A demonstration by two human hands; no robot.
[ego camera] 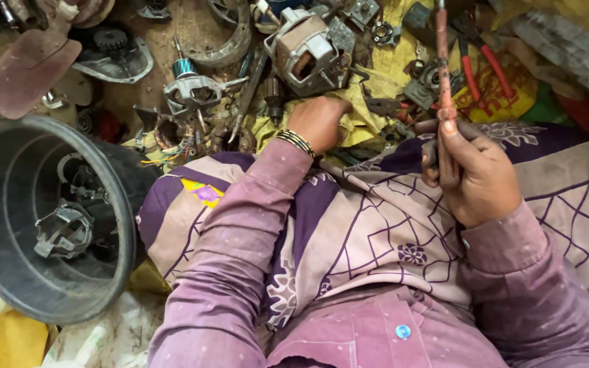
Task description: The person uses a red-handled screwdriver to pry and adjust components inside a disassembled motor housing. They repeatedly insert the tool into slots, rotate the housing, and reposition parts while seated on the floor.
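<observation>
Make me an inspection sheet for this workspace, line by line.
Surface: floor strewn with metal parts; yellow cloth under some.
Job's things: reddish-handled tool held upright in right hand; left hand reaches into the small parts.
Clutter: motor stator, rotor housing, gear plate, red-handled pliers.
Grippers: right fingers closed around the tool; left fist closed, contents hidden.
Cables: loose coloured wires.
Surroundings: black tub holding metal brackets, beside the knee.
</observation>
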